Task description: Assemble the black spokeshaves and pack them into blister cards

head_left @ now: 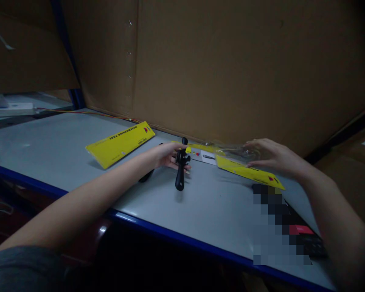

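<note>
My left hand [170, 156] is closed on a black spokeshave [180, 174], held upright just above the table with one handle pointing down. Behind that wrist a second black tool [147, 176] lies on the table, mostly hidden by my hand. My right hand [263, 154] grips the clear plastic of a yellow blister package [246, 170], fingers curled over its top. The package is tilted over the table. Between the hands lies a yellow and white printed card [202, 155], partly covered by the package and my left hand.
A yellow card printed with tool lettering [120, 144] lies on the grey table [54, 142] to the left. A black and red object [304, 231], partly blurred out, sits at the right. Brown cardboard [231, 73] walls the back; a blue edge [170, 237] runs along the front.
</note>
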Available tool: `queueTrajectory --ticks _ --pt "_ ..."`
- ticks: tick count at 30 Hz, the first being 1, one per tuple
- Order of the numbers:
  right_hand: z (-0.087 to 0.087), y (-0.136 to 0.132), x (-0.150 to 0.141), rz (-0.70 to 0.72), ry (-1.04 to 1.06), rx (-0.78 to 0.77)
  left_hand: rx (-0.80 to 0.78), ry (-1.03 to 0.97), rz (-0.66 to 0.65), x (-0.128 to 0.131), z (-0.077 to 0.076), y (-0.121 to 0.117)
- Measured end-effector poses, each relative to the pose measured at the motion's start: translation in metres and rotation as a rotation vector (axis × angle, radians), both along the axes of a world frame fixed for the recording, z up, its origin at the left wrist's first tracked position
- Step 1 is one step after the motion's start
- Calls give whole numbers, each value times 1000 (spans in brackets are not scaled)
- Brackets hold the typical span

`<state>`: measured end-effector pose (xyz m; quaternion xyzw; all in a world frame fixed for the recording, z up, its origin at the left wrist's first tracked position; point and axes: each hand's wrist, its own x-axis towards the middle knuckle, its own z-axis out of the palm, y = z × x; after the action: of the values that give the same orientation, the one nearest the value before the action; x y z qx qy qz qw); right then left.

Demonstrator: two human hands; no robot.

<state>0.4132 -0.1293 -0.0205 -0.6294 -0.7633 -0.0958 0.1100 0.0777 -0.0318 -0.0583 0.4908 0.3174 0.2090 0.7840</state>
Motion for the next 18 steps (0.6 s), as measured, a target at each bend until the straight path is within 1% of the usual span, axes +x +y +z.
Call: queueTrajectory --ticks 2,4,7,10,13,16,18 --pt "12 -4 -27 126 -9 42 -84 2 -74 0 2 1" --pt "16 -6 -58 242 -33 41 -142 7 -156 -1 4 1" --pt "9 -4 -103 389 -38 20 -160 1 -278 -2 7 -4" --pt "-5 -1 -133 486 1 26 -108 -5 -336 -2 9 -11" --pt "-17 1 -143 527 18 16 -33 -15 -367 -2 8 -16" --pt "-23 2 -140 517 6 46 31 -58 -382 0 6 -16" --pt "-25 2 -137 503 -14 87 36 -83 -371 0 4 -15"
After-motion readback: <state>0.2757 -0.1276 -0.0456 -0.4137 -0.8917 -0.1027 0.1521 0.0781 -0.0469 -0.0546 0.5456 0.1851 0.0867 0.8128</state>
